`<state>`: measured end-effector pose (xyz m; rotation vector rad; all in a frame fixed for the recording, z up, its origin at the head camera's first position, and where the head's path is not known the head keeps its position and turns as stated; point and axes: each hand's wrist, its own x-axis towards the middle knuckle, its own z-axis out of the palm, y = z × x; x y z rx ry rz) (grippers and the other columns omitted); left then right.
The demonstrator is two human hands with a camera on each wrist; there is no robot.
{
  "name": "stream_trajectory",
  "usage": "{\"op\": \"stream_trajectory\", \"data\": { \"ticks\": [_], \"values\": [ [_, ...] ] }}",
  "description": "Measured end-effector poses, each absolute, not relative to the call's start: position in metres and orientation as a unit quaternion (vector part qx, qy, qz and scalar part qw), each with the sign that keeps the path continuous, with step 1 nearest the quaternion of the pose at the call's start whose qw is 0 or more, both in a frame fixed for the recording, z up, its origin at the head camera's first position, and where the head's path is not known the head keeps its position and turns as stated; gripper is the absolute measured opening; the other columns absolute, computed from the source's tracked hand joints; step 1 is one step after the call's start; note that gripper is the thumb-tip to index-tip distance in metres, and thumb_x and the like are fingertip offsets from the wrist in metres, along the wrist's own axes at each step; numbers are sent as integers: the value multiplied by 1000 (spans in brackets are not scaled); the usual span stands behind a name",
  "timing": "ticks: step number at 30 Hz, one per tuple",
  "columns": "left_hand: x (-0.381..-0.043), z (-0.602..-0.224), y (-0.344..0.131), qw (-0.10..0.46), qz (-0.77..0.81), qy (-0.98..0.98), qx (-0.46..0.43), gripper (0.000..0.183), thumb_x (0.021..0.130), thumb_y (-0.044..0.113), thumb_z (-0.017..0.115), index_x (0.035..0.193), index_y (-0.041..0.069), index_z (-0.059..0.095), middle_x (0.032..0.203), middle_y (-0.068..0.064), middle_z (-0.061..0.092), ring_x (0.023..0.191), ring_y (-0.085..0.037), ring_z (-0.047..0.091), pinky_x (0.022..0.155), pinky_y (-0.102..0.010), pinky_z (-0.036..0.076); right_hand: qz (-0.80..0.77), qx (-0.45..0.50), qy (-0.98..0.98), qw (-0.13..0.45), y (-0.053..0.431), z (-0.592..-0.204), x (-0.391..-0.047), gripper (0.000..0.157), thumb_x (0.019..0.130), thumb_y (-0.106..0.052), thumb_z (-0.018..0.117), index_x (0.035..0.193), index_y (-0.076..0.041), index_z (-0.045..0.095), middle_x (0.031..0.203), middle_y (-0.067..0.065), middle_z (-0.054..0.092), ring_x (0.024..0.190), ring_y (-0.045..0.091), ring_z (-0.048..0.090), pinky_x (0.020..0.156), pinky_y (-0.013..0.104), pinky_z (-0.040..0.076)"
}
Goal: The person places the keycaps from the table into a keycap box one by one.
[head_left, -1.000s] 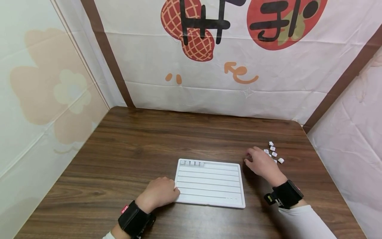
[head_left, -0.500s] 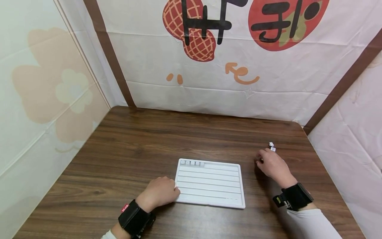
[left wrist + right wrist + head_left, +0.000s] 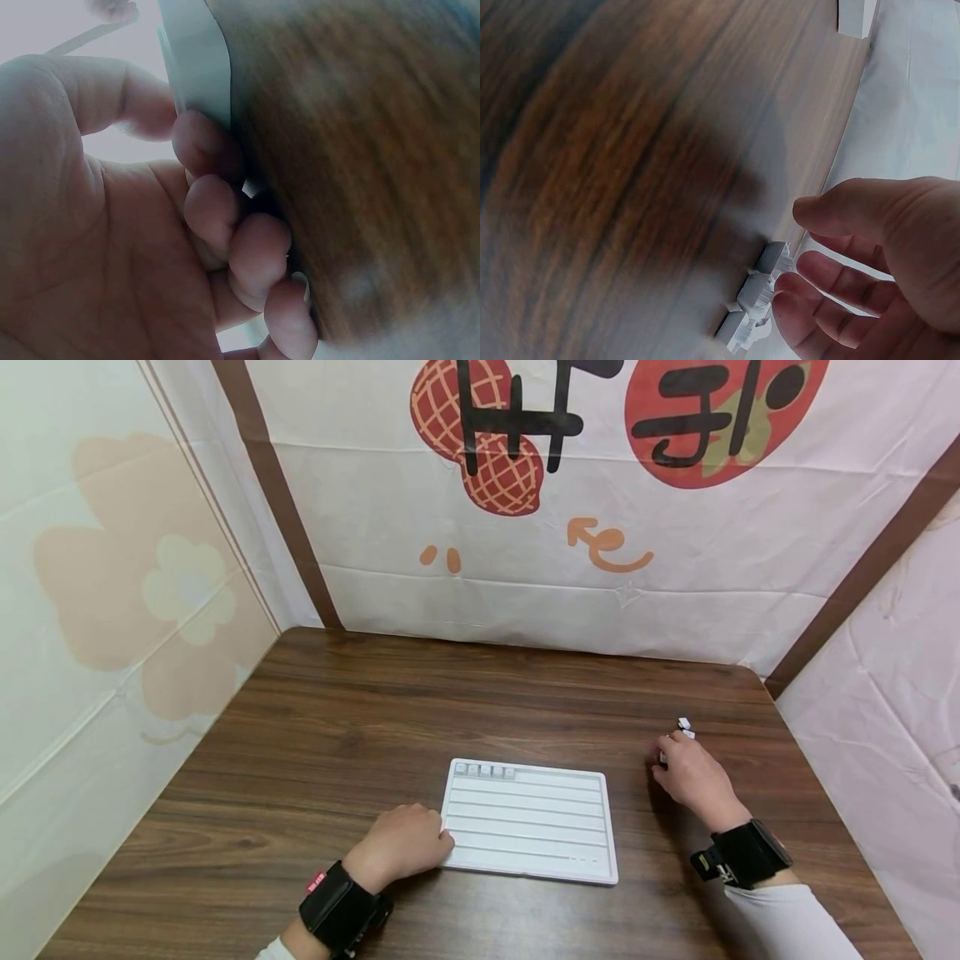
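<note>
White keys (image 3: 485, 771), five of them, sit side by side in the head view, in the top row of one white board (image 3: 532, 822), at its left part. The board lies flat on the wooden table (image 3: 360, 702), between the two hands. Two loose keys (image 3: 683, 723) are visible just beyond the right hand (image 3: 696, 777), and one more shows partly at its fingertips. This hand comes from the lower right, back side up, with bent fingers. The left hand (image 3: 401, 842) is at the left edge of the board. One black band (image 3: 337, 910) goes around each wrist.

The left wrist view shows what the head view hides: four fingers are curled at the edge of the board, with the thumb opposite, so this grip is closed on the edge.

In the right wrist view, at least three loose keys stand in a row near three visible fingertips. The thumb is separated from these fingers, so the grip looks relaxed. Whether a fingertip touches a key, I cannot tell.
</note>
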<state>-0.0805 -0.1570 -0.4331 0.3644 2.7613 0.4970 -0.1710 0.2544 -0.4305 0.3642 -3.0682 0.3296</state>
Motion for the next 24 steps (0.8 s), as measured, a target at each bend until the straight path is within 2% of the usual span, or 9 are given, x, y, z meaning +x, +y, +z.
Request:
{"op": "stream_trajectory", "data": {
  "ticks": [14, 20, 24],
  "values": [
    [-82, -434, -157, 151, 174, 964, 130, 28, 89, 21, 53, 64, 10, 55, 64, -3, 48, 61, -20, 44, 56, -37, 36, 76, 123, -989, 31, 257, -435, -175, 11, 85, 0, 72, 95, 1, 68, 95, 16, 58, 80, 27, 61, 68, 45, 52],
    [-82, -434, -158, 148, 170, 965, 132, 28, 90, 21, 54, 64, 10, 55, 66, -3, 50, 62, -20, 46, 56, -39, 38, 74, 118, -989, 46, 257, -434, -174, 16, 82, 2, 71, 98, 1, 68, 104, 21, 59, 93, 36, 62, 73, 50, 53],
    [-81, -435, -158, 149, 170, 965, 131, 28, 89, 21, 54, 63, 11, 54, 65, -3, 49, 61, -20, 45, 56, -39, 37, 73, 113, -989, 53, 259, -436, -174, 16, 82, 2, 69, 98, -1, 69, 102, 21, 61, 96, 41, 61, 75, 52, 52]
  ]
}}
